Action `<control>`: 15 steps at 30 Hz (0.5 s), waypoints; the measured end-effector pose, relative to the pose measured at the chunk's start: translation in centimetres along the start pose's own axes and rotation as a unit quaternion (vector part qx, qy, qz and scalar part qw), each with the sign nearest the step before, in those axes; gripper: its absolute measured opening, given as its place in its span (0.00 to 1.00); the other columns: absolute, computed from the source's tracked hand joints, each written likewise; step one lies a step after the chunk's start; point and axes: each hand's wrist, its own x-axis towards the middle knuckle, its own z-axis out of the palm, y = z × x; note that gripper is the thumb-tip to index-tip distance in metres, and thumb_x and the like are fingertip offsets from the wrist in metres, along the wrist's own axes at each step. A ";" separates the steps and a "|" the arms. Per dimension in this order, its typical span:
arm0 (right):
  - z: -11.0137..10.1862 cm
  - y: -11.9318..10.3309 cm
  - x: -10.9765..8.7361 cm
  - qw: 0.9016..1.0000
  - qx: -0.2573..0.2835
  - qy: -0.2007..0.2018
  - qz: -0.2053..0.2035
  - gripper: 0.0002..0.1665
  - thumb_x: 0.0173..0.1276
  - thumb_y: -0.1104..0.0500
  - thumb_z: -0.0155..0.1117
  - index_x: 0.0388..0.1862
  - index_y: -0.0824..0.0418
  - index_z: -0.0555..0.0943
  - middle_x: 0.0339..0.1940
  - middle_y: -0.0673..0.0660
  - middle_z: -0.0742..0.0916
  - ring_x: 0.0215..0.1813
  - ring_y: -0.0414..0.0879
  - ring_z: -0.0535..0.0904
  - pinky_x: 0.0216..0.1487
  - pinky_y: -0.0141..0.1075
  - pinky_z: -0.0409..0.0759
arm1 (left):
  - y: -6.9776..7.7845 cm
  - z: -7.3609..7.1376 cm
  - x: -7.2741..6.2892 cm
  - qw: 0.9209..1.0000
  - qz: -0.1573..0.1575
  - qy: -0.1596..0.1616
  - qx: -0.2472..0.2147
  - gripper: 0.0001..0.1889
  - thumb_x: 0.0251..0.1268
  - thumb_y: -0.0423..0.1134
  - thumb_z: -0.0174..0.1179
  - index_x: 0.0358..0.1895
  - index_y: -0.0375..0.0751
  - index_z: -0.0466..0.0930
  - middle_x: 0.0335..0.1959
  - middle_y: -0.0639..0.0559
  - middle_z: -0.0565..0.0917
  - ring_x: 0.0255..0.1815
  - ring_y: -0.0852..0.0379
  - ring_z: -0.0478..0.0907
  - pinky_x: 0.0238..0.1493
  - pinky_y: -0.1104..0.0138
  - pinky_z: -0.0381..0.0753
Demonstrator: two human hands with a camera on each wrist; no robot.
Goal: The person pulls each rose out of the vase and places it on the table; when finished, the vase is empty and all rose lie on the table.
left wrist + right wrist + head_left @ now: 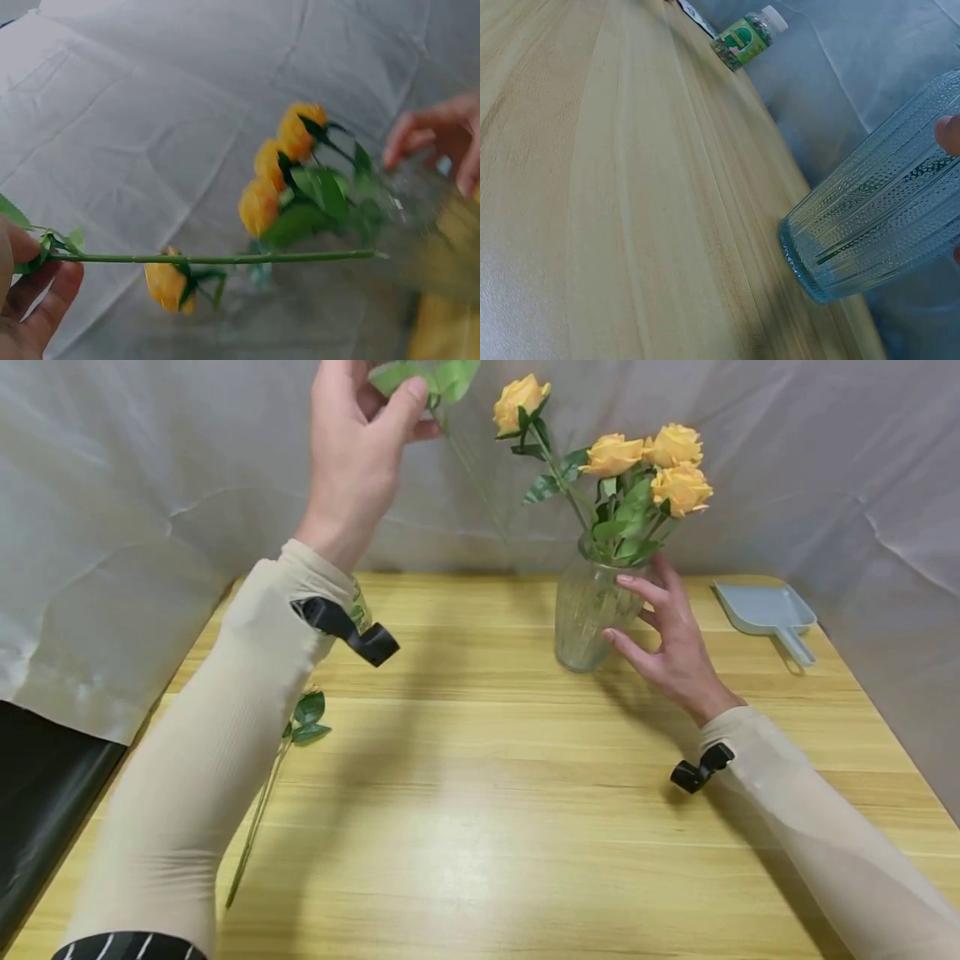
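High at the back, my left hand (pixel 352 460) pinches a leafy green flower stem (pixel 225 259) between thumb and fingers. Its bare end points toward the vase, and its bloom lies outside the views. My right hand (pixel 675 639) grips the ribbed clear glass vase (pixel 573 618) from the right, thumb and fingertips on its side. The vase stands upright near the table's back edge. Several yellow artificial roses (pixel 613 454) rise from it, one rose (pixel 519 406) leaning out to the left.
Another leafy stem (pixel 258 814) lies on the wooden table (pixel 487 777), partly hidden by my left sleeve. A small blue-grey dustpan (pixel 765 608) lies at the back right. A jar with a white lid (pixel 742 41) stands at the back left. Grey sheeting hangs behind.
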 end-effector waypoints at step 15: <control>0.0 0.0 -0.1 1.000 0.004 -0.003 0.003 0.42 0.70 0.70 0.77 0.79 0.57 0.71 0.93 0.58 0.54 0.89 0.60 0.58 0.76 0.52 0.81 | -1.7 -3.3 -4.7 0.970 -0.084 -0.178 0.139 0.22 0.80 0.24 0.57 0.72 0.42 0.74 0.59 0.49 0.81 0.51 0.47 0.83 0.53 0.61 0.92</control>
